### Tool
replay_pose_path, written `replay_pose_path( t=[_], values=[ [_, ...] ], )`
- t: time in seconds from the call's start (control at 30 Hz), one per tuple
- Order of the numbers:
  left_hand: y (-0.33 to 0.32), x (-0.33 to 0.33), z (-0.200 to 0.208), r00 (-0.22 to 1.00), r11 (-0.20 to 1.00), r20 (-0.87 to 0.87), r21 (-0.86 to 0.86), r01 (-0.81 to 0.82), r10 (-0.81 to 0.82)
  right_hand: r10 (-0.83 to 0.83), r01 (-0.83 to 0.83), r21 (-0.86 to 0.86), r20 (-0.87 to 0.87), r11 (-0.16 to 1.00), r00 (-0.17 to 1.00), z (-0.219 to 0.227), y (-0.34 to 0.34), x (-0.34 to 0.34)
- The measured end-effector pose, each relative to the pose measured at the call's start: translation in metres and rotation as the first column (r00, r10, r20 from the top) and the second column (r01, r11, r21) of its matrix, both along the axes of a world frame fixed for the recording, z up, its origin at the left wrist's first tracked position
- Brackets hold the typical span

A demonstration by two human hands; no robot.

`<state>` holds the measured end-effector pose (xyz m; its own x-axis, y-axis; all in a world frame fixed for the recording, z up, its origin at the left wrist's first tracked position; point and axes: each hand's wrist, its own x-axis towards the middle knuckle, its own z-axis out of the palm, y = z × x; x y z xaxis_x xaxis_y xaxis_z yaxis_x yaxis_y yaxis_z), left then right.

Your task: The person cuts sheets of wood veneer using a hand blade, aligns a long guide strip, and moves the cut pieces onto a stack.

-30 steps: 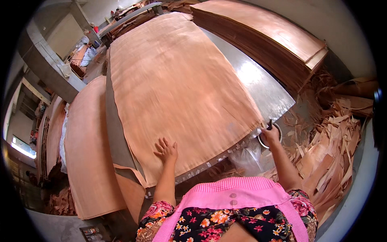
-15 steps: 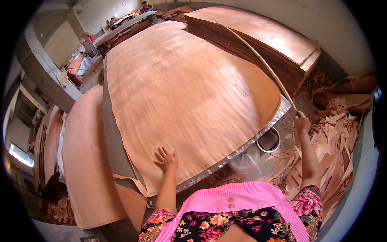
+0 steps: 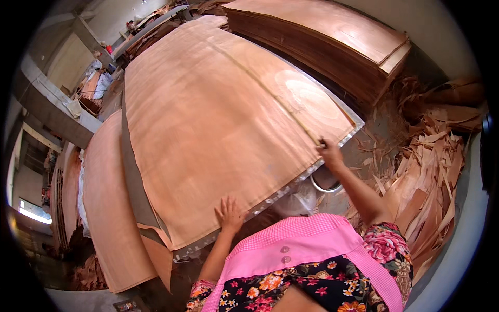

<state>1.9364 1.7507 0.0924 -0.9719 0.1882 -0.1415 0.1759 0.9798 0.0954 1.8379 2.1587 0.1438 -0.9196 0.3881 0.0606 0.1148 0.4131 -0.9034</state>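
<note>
1. Our right hand is closed around a thin bamboo-like rod, which has swung inward from beyond the table's right edge and now stretches over the veneer sheet
2. Our left hand, fingers spread and gripping nothing, lies at the sheet's near edge
3. The sheet's right part, curled up half a second ago, now looks nearly flat toward the near right corner, so we judge that side mostly covered
</note>
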Motion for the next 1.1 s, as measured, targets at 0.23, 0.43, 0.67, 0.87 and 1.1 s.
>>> replay_pose_path(
  t=[0.23, 0.43, 0.67, 0.87, 1.1],
  values=[
    [0.061, 0.007, -0.005, 0.967, 0.971, -0.115, -0.046, -0.233, 0.227, 0.384, -0.39, -0.005, 0.179, 0.921, 0.906, -0.015, -0.017, -0.064],
    [0.07, 0.007, -0.006, 0.946, 0.949, -0.081, 0.018, -0.315, 0.315, 0.27, -0.213, 0.415, -0.085, 0.884, 0.959, -0.028, 0.056, -0.091],
    [0.084, 0.004, 0.004, 0.917, 0.918, -0.056, -0.01, -0.397, 0.396, -0.304, 0.028, 0.574, 0.392, 0.819, 0.868, -0.021, 0.212, -0.105],
    [0.09, 0.005, 0.008, 0.923, 0.921, -0.062, -0.071, -0.384, 0.38, -0.29, 0.104, 0.455, 0.361, 0.885, 0.886, -0.049, 0.245, -0.124],
    [0.111, -0.008, 0.007, 0.94, 0.943, -0.075, 0.026, -0.332, 0.333, 0.048, -0.089, 0.12, 0.307, 0.989, 0.951, -0.051, 0.258, -0.125]
  ],
)
